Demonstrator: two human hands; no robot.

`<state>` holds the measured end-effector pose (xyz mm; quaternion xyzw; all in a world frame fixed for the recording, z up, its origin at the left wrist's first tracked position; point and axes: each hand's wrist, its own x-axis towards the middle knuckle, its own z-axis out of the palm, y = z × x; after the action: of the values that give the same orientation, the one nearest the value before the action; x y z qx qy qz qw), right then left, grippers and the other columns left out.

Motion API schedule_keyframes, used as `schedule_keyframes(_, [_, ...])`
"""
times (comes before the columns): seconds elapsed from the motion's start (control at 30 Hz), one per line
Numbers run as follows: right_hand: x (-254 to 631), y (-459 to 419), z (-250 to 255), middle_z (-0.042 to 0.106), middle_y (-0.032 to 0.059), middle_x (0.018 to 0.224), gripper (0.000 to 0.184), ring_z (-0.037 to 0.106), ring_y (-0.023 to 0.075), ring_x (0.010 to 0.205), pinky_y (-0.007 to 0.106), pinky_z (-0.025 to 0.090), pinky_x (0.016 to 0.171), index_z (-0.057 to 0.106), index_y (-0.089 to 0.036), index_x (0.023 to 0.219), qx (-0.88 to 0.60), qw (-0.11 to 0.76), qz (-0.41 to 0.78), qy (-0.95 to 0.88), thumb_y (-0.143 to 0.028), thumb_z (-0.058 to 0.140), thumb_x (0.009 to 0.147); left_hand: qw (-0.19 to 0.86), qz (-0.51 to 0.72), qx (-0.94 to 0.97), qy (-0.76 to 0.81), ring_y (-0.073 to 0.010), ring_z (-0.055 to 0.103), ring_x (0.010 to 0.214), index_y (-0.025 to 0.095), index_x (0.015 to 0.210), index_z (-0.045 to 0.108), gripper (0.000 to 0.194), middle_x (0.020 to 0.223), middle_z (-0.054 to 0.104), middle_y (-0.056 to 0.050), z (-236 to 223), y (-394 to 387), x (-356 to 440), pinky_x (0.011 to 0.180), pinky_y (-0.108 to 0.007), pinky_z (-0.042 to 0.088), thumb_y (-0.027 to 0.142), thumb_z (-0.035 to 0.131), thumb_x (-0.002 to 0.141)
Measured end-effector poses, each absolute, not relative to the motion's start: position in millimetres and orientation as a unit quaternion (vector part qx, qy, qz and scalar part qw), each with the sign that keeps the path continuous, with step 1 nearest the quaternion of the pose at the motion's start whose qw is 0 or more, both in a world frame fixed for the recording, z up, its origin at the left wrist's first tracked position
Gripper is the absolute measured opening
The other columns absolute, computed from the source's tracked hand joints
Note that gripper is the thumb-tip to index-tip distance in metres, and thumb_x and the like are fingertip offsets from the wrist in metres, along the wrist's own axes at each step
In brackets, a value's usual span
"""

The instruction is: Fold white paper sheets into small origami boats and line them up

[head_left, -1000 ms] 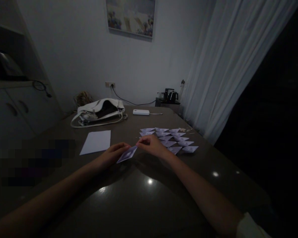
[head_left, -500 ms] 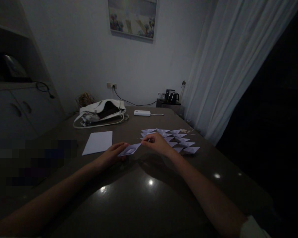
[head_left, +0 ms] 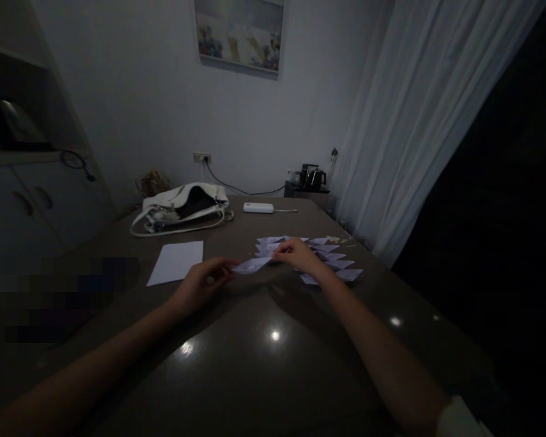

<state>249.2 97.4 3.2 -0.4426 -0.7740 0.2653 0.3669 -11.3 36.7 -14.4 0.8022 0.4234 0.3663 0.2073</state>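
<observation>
A folded white paper boat (head_left: 251, 266) is held above the table between my two hands. The fingertips of my left hand (head_left: 207, 279) pinch its left end. My right hand (head_left: 298, 255) grips the right tip between thumb and fingers. Just beyond and to the right, several more paper boats (head_left: 341, 265) stand in rows on the dark table (head_left: 236, 358); my right hand hides some of them. Left of the held boat, near my left hand, lies a stack of white paper (head_left: 175, 262).
At the back of the table are a white handbag (head_left: 182, 206) and a white power bank (head_left: 258, 208) with a short cable. Small scraps (head_left: 339, 239) lie behind the boats. A black kettle (head_left: 317, 178) stands near the wall, and a curtain (head_left: 391, 133) hangs at the right.
Both hands have moved right with the paper boat, towards the rows. The boat now shows its side, and my left hand has shifted to its left end.
</observation>
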Motion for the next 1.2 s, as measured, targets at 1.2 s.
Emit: schedule_keyframes(1.2, [238,63,22,0.057,0.0034,0.088,0.009,0.051,0.0165,0.088,0.025,0.035,0.073,0.067,-0.018,0.082,-0.320,0.219,-0.019,-0.922,-0.012,0.066,0.076,0.134,0.380,0.792,0.458,-0.0193,0.063,0.075,0.018,0.099,0.058,0.024,0.082,0.067,-0.005,-9,32,-9,0.066,-0.027,0.048,0.036,0.052,0.084])
